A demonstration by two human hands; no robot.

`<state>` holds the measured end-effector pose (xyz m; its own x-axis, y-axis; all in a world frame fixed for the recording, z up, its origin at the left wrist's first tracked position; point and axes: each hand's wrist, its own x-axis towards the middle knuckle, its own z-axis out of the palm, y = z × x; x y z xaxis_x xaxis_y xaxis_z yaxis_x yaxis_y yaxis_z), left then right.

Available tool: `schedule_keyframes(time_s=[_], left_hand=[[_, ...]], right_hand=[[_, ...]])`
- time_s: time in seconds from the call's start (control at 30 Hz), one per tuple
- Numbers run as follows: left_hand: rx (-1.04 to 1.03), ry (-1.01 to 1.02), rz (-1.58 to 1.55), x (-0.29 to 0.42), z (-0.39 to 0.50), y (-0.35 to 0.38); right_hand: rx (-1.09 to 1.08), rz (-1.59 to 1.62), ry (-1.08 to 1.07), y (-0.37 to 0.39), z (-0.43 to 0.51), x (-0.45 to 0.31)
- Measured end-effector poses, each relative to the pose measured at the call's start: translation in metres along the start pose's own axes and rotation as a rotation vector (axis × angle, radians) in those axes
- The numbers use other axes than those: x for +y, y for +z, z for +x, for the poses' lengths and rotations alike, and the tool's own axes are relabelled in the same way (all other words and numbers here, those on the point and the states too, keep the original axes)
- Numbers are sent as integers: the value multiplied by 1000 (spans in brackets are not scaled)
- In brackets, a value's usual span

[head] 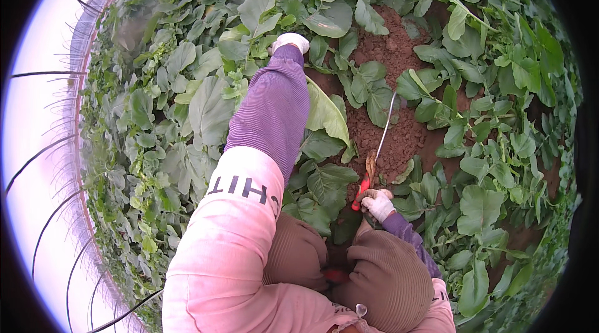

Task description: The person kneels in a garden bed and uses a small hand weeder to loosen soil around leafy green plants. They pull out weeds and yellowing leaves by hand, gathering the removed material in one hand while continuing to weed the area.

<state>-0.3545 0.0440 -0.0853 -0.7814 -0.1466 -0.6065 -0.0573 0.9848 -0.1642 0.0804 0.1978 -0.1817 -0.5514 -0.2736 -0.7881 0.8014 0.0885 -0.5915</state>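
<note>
My left hand (pixel 291 43), in a white glove, reaches out among broad green leaves (pixel 327 19). Its fingers are mostly hidden, so I cannot tell what they hold. Close to my knees, my right hand (pixel 376 204), also in a pale glove with soiled fingertips, is closed at the red handle (pixel 361 191) of a tool. From that handle a narrow metal blade or rod (pixel 386 125) points away over the soil; its exact kind is unclear. A dry brown leaf (pixel 370 164) lies against the tool where handle and metal meet. Below my left forearm hangs a large pale-green leaf (pixel 325 111).
Bare reddish-brown soil (pixel 398 43) shows between the plants. Dense leafy crop (pixel 482 206) grows on both sides. Past the left edge stand dark curved hoops (pixel 42 157) before a bright, pale wall. My bent knees (pixel 388 272) in brown ribbed trousers are close beneath me.
</note>
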Motion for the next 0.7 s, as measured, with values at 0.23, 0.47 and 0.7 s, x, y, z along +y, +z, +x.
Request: schedule_keyframes(time_s=[0.23,0.47,0.7], left_hand=[[30,14,21,-1,-7,1],[204,348,131,-5,-49,14],[632,901,-10,-9,-116,42]], right_hand=[[-2,20,42,0,-2,-3],[16,11,66,1,2,2],[32,31,46,3,4,6]])
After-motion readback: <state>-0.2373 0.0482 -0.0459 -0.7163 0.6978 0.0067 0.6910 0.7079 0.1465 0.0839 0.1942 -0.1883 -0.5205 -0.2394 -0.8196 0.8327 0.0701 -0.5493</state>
